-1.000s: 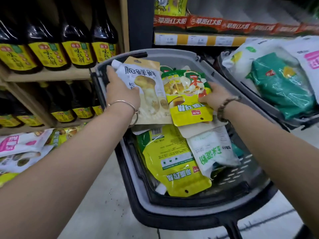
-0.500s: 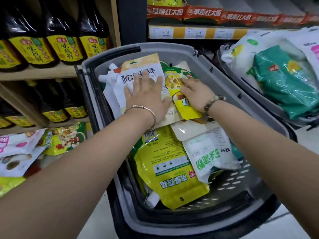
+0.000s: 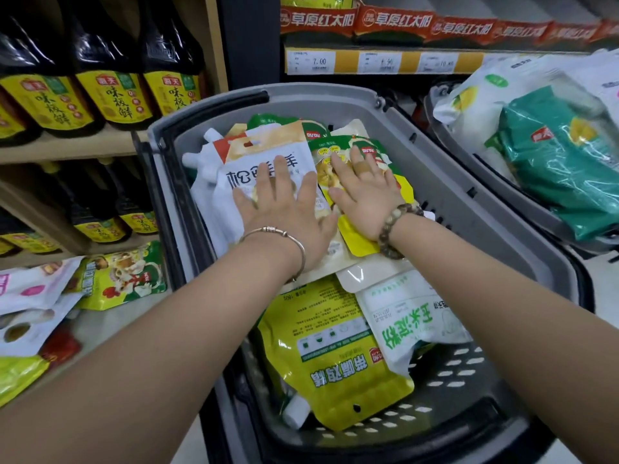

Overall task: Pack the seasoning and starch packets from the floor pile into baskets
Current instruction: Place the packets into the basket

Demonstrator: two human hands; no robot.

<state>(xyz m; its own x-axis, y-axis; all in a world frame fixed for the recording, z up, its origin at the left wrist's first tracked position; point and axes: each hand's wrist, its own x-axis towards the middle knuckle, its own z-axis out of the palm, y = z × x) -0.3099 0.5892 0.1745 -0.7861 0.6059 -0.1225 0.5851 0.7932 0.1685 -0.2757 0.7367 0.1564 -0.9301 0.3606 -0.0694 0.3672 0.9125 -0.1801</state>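
Both pouches have gone from gripped upright to lying flat at the far end of the grey basket (image 3: 321, 92). My left hand (image 3: 284, 209) presses open-palmed on the white seasoning pouch (image 3: 264, 155). My right hand (image 3: 365, 192) lies just as flat on the yellow-green pouch (image 3: 353, 237) beside it, and neither hand grasps anything. I want even pressure toward the far wall, so the stack sits low and leaves room for the floor pile (image 3: 117, 279) waiting off the basket's left side.
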